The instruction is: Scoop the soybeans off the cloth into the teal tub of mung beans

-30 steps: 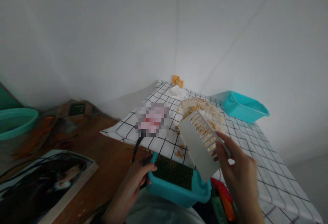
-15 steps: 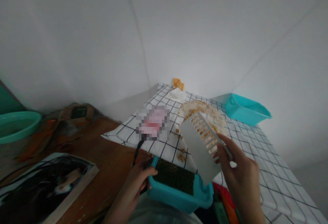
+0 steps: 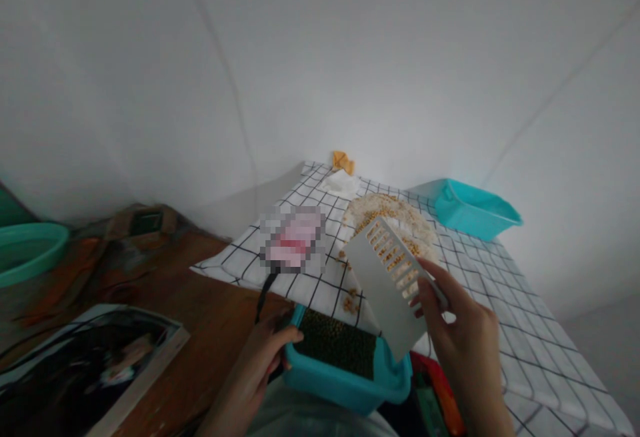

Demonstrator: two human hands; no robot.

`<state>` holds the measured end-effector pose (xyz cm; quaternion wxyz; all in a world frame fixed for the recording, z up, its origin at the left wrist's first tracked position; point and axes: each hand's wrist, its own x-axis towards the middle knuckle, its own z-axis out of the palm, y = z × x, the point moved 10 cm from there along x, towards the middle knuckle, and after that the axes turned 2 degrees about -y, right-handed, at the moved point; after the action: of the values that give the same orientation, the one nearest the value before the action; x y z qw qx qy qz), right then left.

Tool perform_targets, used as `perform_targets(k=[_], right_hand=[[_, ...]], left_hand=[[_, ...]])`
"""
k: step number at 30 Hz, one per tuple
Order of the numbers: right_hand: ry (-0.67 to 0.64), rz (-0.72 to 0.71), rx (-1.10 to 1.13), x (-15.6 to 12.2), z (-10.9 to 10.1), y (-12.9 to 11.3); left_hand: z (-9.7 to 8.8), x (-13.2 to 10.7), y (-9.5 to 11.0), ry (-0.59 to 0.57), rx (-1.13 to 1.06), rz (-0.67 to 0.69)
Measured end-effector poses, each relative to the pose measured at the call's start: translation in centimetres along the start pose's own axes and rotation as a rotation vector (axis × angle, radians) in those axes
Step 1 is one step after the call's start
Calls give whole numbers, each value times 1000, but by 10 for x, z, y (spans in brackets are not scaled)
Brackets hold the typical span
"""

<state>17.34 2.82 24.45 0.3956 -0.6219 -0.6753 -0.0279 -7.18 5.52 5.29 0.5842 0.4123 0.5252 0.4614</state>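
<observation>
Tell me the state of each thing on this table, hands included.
left hand: grips the near tray's left rim.
right hand: holds the slotted scoop.
slotted scoop: raised, tilted, lower edge over the near tray.
near tray: full of dark green beans.
far tray: on the cloth; contents hidden.
yellow beans: loose heap on the cloth, some scattered.
cloth: spread over the table.

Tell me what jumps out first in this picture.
The right hand holds a white slotted scoop tilted over a teal tub of dark beans, which the left hand grips. Behind, pale beans lie heaped on the checked cloth, beside a second teal tub.
</observation>
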Motion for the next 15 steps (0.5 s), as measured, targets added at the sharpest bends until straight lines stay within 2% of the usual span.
perform_targets(k=[3, 11, 15], right_hand=[[31, 13, -13, 1, -4, 4], [-2, 52, 27, 0, 4, 9], [-9, 33, 24, 2, 5, 7]], left_hand=[[-2, 1, -7, 39, -52, -73], [-1, 0, -6, 15, -26, -18], [-2, -2, 3, 27, 12, 32]])
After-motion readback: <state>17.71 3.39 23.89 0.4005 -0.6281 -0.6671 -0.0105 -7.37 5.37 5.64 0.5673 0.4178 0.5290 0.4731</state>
